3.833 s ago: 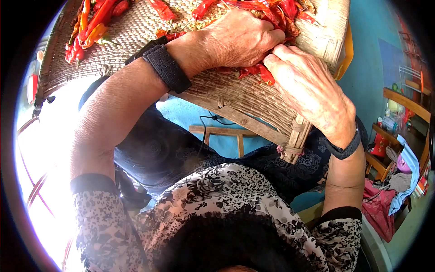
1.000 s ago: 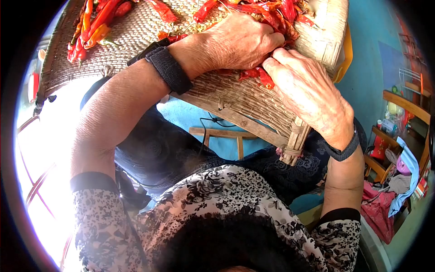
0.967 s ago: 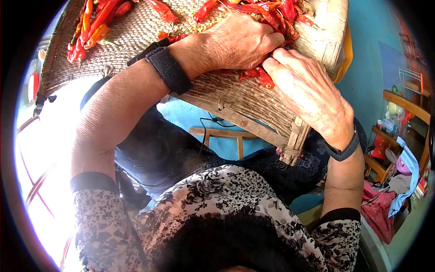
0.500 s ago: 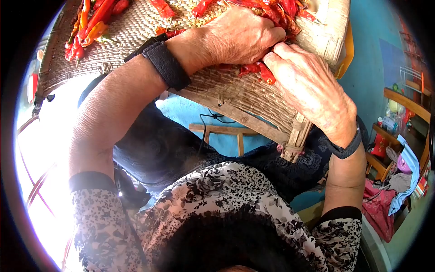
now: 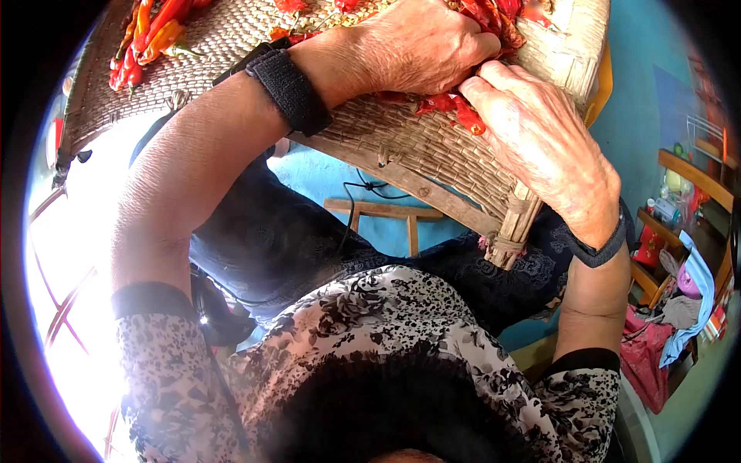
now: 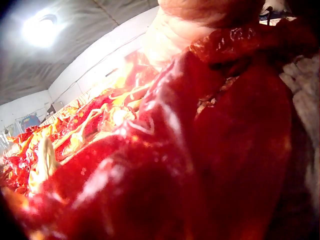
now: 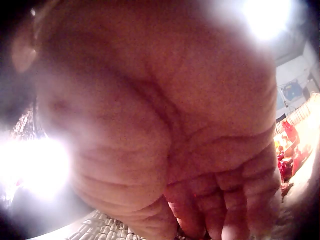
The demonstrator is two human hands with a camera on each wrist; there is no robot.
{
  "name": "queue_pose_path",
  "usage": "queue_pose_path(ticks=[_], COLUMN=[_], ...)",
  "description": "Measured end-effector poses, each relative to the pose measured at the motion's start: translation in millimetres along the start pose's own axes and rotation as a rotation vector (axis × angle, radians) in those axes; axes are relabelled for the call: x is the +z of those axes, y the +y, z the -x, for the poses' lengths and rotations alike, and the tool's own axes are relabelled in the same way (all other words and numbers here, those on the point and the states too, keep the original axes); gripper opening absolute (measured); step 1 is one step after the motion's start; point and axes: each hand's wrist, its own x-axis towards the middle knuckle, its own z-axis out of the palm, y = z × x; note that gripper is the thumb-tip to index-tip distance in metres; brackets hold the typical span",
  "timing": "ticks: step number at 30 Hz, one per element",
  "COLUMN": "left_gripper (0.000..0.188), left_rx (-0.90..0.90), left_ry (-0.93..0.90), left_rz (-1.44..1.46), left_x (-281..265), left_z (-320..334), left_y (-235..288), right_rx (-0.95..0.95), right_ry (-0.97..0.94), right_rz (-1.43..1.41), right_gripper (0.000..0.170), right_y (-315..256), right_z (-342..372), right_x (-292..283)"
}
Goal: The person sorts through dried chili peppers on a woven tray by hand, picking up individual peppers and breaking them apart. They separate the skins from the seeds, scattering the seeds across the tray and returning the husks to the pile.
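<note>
Both hands meet over the woven mat's right part in the head view. My left hand (image 5: pixel 432 48) has its fingers curled, pinching a dried red chili pepper whose body is mostly hidden beneath. Close against it, my right hand (image 5: pixel 540 135) bends its fingers and thumb down onto the same spot. Wrinkled red chili pieces (image 5: pixel 469 117) stick out below the fingertips. Big glossy dried chilies (image 6: pixel 165 165) fill the left wrist view under the left hand (image 6: pixel 175 30). The right wrist view is mostly the palm (image 7: pixel 165 115), its fingertips cut off at the lower edge.
The woven mat (image 5: pixel 401 147) has a wooden edge bar and a bundled corner (image 5: pixel 513 231) towards the lap. Fresher red chilies (image 5: pixel 150 38) lie at its left, and more dried chilies (image 5: pixel 494 15) with loose seeds at the back. A wooden chair (image 5: pixel 695 177) stands right.
Both hands keep nearly the same grip, fingers close together. In the head view, hands and mat shift slightly up and right with the camera.
</note>
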Motion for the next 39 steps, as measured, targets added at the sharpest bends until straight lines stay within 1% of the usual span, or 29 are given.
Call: queue_pose_path(ticks=[5, 7, 8, 10, 17, 19, 23, 25, 32, 35, 39], left_gripper=[0.015, 0.015, 0.015, 0.016, 0.016, 0.016, 0.015, 0.015, 0.015, 0.015, 0.015], left_rx=[-0.018, 0.002, 0.003, 0.003, 0.017, -0.015, -0.008, 0.001, -0.004, -0.020, -0.012], left_ry=[-0.028, 0.001, 0.000, 0.032, 0.038, -0.003, -0.007, 0.004, -0.003, -0.004, 0.008], left_rz=[0.045, -0.018, -0.017, 0.007, -0.049, -0.030, -0.011, -0.012, -0.032, 0.004, 0.018], left_x=[0, -1, -1, -1, -4, -2, 0, 0, 0, 1, 2], left_z=[-2, -1, -1, -2, -3, -2, -1, -1, -1, -2, -2], left_y=[-1, 0, 1, 1, 1, 2, 0, 1, 1, 1, -1], right_rx=[-0.007, 0.037, 0.038, -0.009, -0.016, 0.044, 0.059, 0.001, 0.004, 0.008, -0.006], right_ry=[0.016, -0.179, -0.179, -0.024, 0.022, -0.150, -0.203, -0.001, 0.010, -0.006, -0.002], right_rz=[0.006, 0.113, 0.112, 0.030, 0.031, 0.066, 0.072, 0.009, 0.004, 0.006, -0.017], right_gripper=[0.031, 0.040, 0.040, 0.034, 0.029, 0.031, 0.034, 0.031, 0.031, 0.032, 0.035], right_y=[-1, 0, 0, 1, -7, -6, -5, -2, -1, -1, -2], right_z=[1, 7, 6, 2, -4, -2, -1, 0, 0, 0, 0], right_x=[-2, -1, 0, 0, -8, -6, -7, -2, 0, 0, -3])
